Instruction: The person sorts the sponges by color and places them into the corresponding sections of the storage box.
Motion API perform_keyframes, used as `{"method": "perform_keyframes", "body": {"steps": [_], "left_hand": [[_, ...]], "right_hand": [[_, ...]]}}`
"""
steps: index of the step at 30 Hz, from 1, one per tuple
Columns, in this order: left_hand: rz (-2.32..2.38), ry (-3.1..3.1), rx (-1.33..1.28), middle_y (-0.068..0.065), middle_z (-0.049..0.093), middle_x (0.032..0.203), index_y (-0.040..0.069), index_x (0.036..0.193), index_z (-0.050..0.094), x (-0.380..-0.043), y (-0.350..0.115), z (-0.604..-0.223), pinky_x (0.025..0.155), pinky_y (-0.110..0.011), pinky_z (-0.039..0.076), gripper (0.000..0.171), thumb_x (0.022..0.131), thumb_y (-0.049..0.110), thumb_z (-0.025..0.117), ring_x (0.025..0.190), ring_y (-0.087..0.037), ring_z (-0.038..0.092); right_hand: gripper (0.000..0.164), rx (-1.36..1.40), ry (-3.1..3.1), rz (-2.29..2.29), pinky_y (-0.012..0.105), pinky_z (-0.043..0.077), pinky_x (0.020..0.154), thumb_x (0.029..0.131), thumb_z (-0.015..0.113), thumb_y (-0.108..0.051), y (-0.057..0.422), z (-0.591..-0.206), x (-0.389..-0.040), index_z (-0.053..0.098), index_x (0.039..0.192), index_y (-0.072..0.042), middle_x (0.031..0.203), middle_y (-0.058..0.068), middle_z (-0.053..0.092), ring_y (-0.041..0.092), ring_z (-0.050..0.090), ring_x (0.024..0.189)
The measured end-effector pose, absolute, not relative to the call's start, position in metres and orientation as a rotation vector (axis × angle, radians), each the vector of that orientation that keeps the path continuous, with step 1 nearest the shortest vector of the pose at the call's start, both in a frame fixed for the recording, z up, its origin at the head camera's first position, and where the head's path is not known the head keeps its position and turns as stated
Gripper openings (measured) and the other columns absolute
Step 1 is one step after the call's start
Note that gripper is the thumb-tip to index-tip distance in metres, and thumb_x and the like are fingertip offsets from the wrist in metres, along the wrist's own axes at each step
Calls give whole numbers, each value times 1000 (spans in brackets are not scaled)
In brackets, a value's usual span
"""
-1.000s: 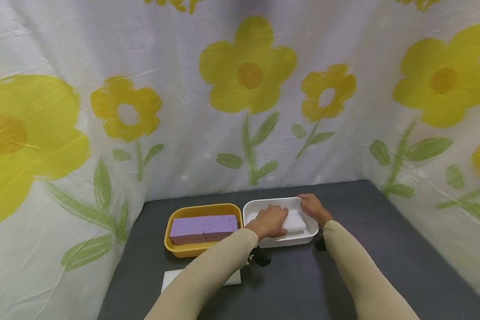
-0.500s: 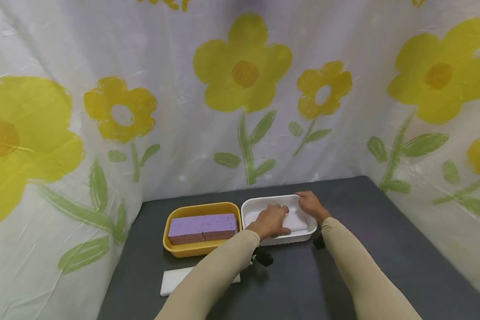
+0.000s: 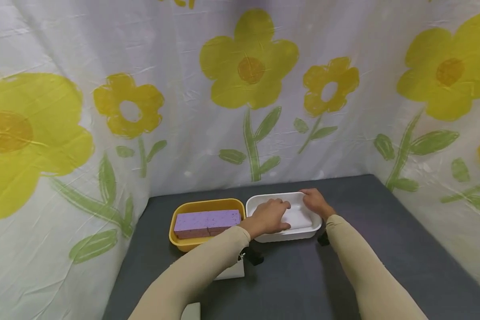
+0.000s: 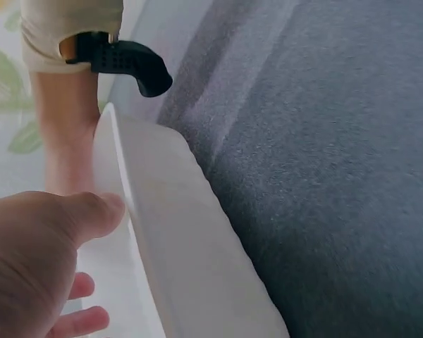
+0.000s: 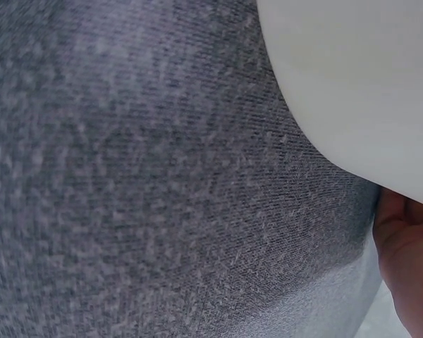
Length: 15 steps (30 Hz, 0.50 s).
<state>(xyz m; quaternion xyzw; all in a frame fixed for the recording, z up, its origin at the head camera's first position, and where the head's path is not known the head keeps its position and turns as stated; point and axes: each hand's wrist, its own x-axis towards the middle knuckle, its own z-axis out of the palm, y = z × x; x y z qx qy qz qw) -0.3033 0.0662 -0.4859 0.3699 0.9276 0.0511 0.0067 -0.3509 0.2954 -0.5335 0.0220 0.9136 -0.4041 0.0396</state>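
Observation:
A white plastic tray (image 3: 288, 237) stands at the back of the table, and a flat white block (image 3: 298, 218) lies inside it. My left hand (image 3: 270, 217) is over the tray's left half, thumb and fingers spread apart beside the block. In the left wrist view that hand's thumb (image 4: 102, 215) overlaps the near rim, and nothing shows between thumb and fingers. My right hand (image 3: 317, 203) grips the tray's far right corner. The right wrist view shows its fingers (image 5: 391, 211) tucked under the tray's white edge (image 5: 352, 91).
Left of the white tray stands a yellow tray (image 3: 176, 240) with purple sponge-like blocks (image 3: 208, 220) in it. Two more white pieces, one (image 3: 232, 270) in front of the yellow tray and one (image 3: 191, 312) nearer me, lie partly behind my left sleeve. A flower-painted curtain (image 3: 184, 178) borders the table.
The white block, tilted under my left fingers a second ago, now lies flat in the tray. My left hand has come off it slightly leftward. The right hand keeps its hold on the corner.

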Motion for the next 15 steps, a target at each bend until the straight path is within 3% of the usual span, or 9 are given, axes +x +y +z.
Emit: {"method": "perform_keyframes", "body": {"steps": [8, 15], "left_hand": [[240, 2894, 1286, -4, 77, 125, 16, 139, 72, -280, 29, -479, 92, -40, 61, 47, 102, 46, 74, 111, -23, 74], [470, 2931, 1433, -1, 80, 113, 14, 121, 79, -254, -7, -477, 89, -36, 60, 28, 103, 34, 73, 103, -21, 74]], "right_hand": [[54, 28, 2793, -1242, 58, 53, 108, 98, 38, 2, 295, -536, -351, 63, 145, 11, 138, 30, 69, 41, 67, 121], [56, 31, 2782, -1257, 61, 50, 114, 99, 37, 2, 295, -533, -350, 58, 150, 11, 144, 32, 65, 46, 64, 132]]}}
